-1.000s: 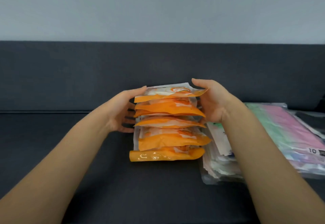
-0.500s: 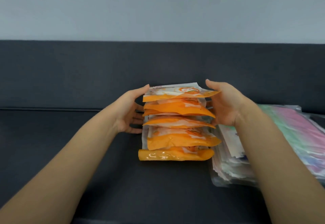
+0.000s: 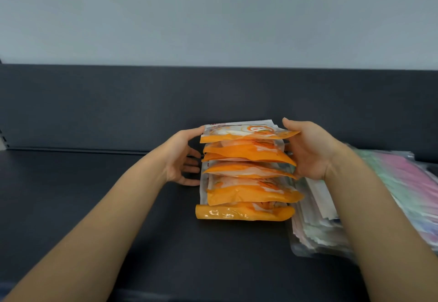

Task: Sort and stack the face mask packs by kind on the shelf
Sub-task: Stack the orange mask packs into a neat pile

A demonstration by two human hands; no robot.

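Six or so orange mask packs (image 3: 246, 171) sit piled on the dark shelf (image 3: 118, 207), just beside a pastel pile (image 3: 400, 183), and our left hand (image 3: 180, 159) and right hand (image 3: 308, 150) flank the orange pile, fingers straight and flat against its sides. We judge the packs light, soft and slick, apt to slide apart; better to squeeze evenly from both sides, low down, than lift by the top pack.

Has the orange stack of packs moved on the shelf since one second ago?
No. The orange stack sits against the pastel pile just as before. Both slid right in the picture together, so only the camera turned.
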